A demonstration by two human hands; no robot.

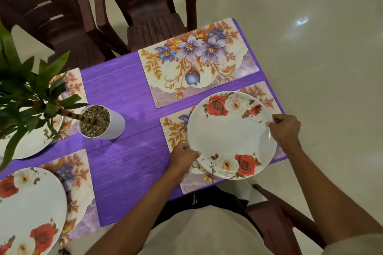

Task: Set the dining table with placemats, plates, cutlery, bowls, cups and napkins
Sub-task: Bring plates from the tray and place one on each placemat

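Observation:
A white plate with red and white roses (pixel 230 134) lies over the near right floral placemat (pixel 174 128). My left hand (pixel 183 156) grips its left rim, thumb on top. My right hand (pixel 285 128) pinches its right rim. Beyond it a second floral placemat (pixel 196 60) lies bare at the far right. On the left, another rose plate (pixel 29 209) sits on a placemat (pixel 80 184) near me, and a further plate (pixel 31 143) rests on a placemat (pixel 72 83) behind the plant's leaves.
The table has a purple cloth (pixel 124 151). A white pot with pebbles (pixel 101 122) holds a green plant (pixel 27 87) at the middle left. Dark brown plastic chairs (pixel 145 6) stand at the far side, and one chair (pixel 275 219) is beside my legs. White tiled floor lies to the right.

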